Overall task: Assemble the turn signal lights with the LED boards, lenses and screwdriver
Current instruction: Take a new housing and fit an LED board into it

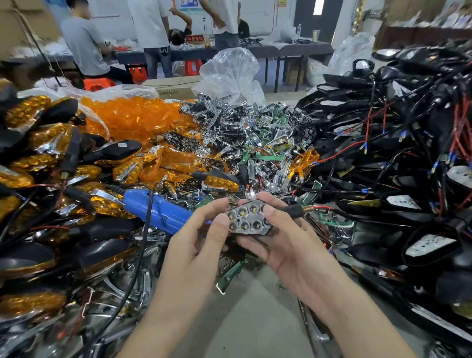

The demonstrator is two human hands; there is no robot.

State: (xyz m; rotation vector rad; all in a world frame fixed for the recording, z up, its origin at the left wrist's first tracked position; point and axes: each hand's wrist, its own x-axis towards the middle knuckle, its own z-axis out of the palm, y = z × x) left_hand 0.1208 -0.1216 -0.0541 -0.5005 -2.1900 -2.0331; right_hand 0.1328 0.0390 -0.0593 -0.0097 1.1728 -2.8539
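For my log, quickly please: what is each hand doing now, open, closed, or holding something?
Left hand: grips the turn signal unit, thumb on its reflector face.
Right hand: grips the same unit from the other side.

Only one sign can be read from here: a small red sign [194,38] on the far table [293,48] at twelve o'clock, with white Chinese characters, seemingly 不合格区. The wall posters [189,3] above it are too blurred to read. So is the print on the cardboard box [173,85] at eleven o'clock, and the white sticker [122,145] on a turn signal housing [131,150] at nine o'clock.
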